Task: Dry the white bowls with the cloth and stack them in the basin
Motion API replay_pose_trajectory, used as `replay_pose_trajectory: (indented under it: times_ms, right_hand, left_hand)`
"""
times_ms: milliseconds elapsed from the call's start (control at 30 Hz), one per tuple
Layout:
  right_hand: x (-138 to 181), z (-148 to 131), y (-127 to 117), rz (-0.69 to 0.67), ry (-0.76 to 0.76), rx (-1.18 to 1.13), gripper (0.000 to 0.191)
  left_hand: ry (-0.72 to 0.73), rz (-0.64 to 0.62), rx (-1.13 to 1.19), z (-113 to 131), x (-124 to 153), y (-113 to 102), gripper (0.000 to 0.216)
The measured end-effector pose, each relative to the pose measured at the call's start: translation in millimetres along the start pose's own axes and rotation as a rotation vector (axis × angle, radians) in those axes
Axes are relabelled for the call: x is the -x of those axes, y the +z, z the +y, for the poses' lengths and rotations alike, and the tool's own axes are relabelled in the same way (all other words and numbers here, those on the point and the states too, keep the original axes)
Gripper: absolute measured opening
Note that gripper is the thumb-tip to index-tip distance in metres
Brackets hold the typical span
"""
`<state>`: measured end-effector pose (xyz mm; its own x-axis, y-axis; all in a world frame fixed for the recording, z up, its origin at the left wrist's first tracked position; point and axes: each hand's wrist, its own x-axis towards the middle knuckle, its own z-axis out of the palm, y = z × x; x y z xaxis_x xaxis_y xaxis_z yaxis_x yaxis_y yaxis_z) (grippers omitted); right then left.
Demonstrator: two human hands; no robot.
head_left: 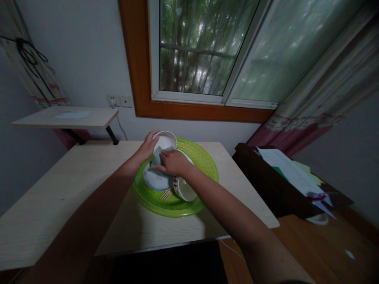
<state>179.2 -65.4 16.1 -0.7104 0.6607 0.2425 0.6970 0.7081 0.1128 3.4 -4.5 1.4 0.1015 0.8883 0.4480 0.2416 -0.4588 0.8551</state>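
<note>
2 hands (175, 161) — cloth (158, 159) against white bowl (166, 139)

At centre, the right hand (173, 162) hides part of a grey cloth (158, 158), which covers part of a white bowl (166, 139). Both forearms (225, 199) run off the bottom edge. At the top, greenery (201, 47) outside is blurred. Middle left, marks on a paper (72, 114) are unreadably small.

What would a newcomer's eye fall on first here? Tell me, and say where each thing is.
Probably the bright green tray, standing out on the pale table near the middle of the view. Over it, the left hand holds a tilted white bowl, and the right hand holds a greyish cloth at its near side. Behind, the large window shows greenery at the upper middle.
</note>
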Motion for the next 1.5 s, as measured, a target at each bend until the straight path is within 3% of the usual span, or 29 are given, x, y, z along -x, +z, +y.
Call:
replay_pose_trajectory:
  times_ms: [133,267,600,867,1000,1300,1500]
  right_hand:
    - [0.6,5.6,9.0,0.052,-0.090,-0.051,0.077]
    - [0.7,4.2,13.8,0.102,-0.098,-0.043,0.085]
    - [0.0,0.0,13.0,0.171,0.132,0.038,0.096]
    - [-3.7,-8.7,3.6,0.040,0.248,0.117,0.092]
    - [-3.3,-7.2,-2.4,0.012,0.181,0.084,0.082]
    - [0.2,9.5,-0.1,0.021,-0.124,-0.085,0.069]
    - [2.3,9.0,8.2,0.039,-0.136,-0.166,0.085]
  left_hand:
    - [-0.012,0.002,0.009,3.3,1.5,-1.7,0.047]
    - [-0.021,-0.069,0.034,10.5,3.3,-1.0,0.044]
    - [-0.025,-0.113,0.071,12.1,2.5,2.6,0.044]
    - [0.010,-0.057,-0.006,9.8,2.5,2.4,0.045]
    - [0.001,-0.050,-0.021,10.2,3.2,1.9,0.044]
    - [-0.021,0.002,0.024,3.3,0.1,-0.8,0.045]
    - [-0.017,-0.008,0.038,5.9,1.5,-0.7,0.046]
